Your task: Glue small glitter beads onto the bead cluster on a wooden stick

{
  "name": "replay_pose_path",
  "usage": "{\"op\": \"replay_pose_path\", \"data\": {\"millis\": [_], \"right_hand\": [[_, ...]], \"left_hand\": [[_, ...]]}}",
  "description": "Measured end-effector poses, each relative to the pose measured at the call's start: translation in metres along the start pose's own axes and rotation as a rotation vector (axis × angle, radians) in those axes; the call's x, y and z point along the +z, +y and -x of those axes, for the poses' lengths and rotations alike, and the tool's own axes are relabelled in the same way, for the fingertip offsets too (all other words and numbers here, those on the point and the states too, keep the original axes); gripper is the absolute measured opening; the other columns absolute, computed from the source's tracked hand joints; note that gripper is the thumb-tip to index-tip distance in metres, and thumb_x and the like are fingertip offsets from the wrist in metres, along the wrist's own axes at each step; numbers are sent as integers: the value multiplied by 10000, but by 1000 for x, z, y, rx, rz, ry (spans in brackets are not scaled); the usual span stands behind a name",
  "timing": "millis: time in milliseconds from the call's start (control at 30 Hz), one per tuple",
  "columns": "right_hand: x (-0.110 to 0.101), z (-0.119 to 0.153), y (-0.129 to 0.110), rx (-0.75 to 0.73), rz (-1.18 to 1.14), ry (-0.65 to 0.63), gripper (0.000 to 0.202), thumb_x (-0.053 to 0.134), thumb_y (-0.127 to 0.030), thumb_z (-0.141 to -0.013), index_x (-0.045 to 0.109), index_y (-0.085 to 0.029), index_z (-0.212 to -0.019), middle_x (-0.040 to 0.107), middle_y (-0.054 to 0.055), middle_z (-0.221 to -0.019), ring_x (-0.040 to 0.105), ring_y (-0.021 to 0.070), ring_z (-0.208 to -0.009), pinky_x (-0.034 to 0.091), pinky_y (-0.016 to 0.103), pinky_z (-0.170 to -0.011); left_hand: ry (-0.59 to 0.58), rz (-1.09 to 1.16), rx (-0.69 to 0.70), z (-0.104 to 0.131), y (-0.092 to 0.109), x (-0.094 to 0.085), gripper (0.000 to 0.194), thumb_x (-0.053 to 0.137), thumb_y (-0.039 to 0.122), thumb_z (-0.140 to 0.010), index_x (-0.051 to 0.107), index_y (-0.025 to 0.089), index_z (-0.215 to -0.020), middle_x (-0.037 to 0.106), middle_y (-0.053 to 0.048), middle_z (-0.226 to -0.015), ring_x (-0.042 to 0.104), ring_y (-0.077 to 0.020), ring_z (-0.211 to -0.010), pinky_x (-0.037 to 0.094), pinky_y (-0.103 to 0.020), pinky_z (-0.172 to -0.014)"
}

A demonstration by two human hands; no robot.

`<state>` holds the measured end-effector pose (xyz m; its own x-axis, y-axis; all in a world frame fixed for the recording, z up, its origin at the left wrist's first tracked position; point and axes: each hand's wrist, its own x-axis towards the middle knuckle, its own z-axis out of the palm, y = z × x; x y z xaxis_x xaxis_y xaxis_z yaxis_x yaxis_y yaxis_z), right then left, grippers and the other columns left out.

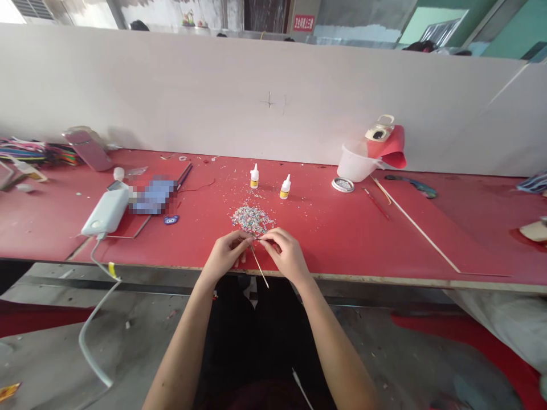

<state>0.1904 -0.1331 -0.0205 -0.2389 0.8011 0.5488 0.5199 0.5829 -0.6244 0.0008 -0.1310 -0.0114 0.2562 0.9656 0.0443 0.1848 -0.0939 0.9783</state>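
Observation:
My left hand [233,247] and my right hand [282,247] meet at the near edge of the red table, just in front of a pile of tiny multicoloured bits [252,218]. The fingers of both are pinched together on something small and thin between them, too small to make out. A thin pale stick [260,266] slants down from beside my left fingertips past the table edge. Beyond the pile stand two small white bottles with yellow labels, one at the left [254,177] and one at the right [285,187].
On the right are a white bucket [355,165], a round lid [342,184] and a red pen [376,204]. To the left lie a white power bank [106,212] with a cable and a pink bottle [88,149]. A pale partition [192,97] rises behind the table.

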Motion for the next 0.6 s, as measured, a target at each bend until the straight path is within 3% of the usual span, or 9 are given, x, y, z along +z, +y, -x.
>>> {"op": "replay_pose_path", "data": {"millis": [600], "right_hand": [[-3,-1,-1,29,-57,20,108,532,-268,-952,625,-224,-919,640,43,-915,614,162,-844,495,286,-724]], "left_hand": [[-2,30,28,0,-2,-1,250,575,401,-918,633,173,-1002,525,50,-520,420,-47,-385,328,-151,-385]]}}
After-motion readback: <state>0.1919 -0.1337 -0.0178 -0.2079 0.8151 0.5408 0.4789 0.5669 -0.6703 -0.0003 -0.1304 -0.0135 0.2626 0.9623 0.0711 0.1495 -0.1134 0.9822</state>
